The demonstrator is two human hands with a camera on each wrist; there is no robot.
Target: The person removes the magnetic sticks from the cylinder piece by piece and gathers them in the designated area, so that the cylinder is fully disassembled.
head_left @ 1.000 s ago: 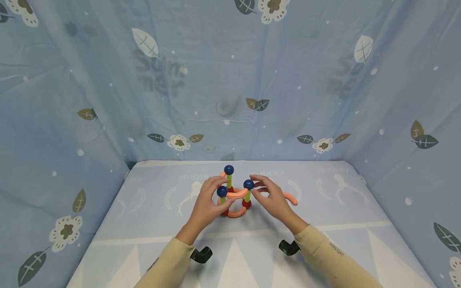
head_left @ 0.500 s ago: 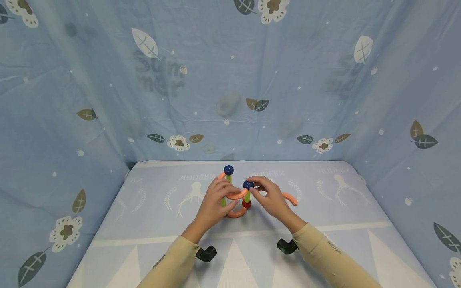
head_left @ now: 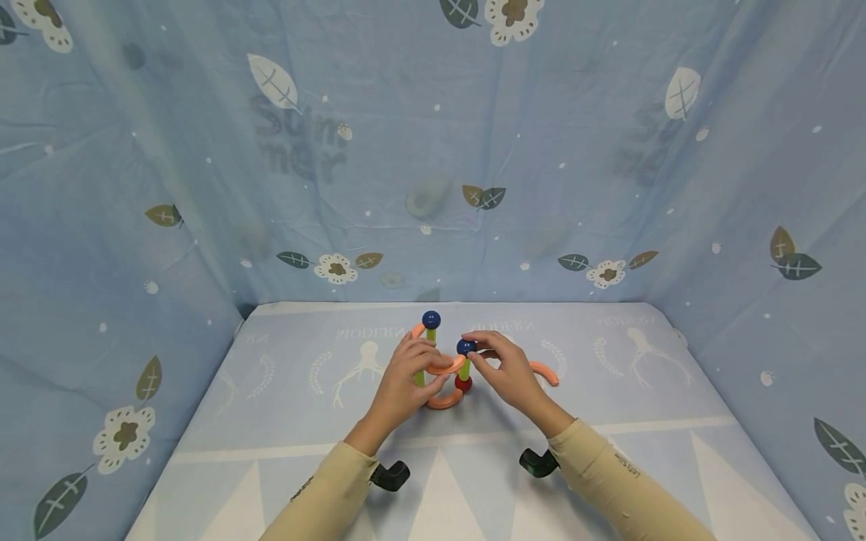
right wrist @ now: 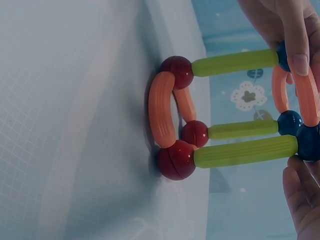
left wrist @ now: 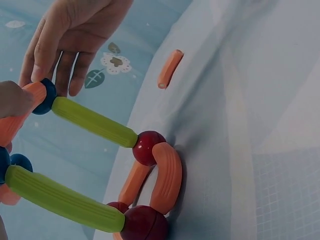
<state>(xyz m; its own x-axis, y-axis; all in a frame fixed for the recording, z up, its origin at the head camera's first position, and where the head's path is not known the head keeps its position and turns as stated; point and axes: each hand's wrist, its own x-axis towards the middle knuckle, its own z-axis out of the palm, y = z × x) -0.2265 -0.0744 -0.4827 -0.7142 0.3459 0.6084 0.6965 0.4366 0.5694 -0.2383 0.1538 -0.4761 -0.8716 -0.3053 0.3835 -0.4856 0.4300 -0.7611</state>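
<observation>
The left hand (head_left: 406, 373) pinches the near upper curve (right wrist: 306, 102) towards its left end and the right hand (head_left: 506, 370) pinches the right blue ball (head_left: 465, 347), their frame (right wrist: 245, 131) standing mid-worktop (head_left: 609, 398). Seating that curve looks like the step: brace the ball lightly, press without sideways force, and hold the green rods (right wrist: 240, 152) upright on their red balls (right wrist: 176, 162).

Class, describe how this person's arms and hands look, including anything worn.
The left hand and right hand are bare, without gloves. The left sleeve and right sleeve are beige, each with small dark, unreadable lettering; a bent black fitting shows beside each.
</observation>
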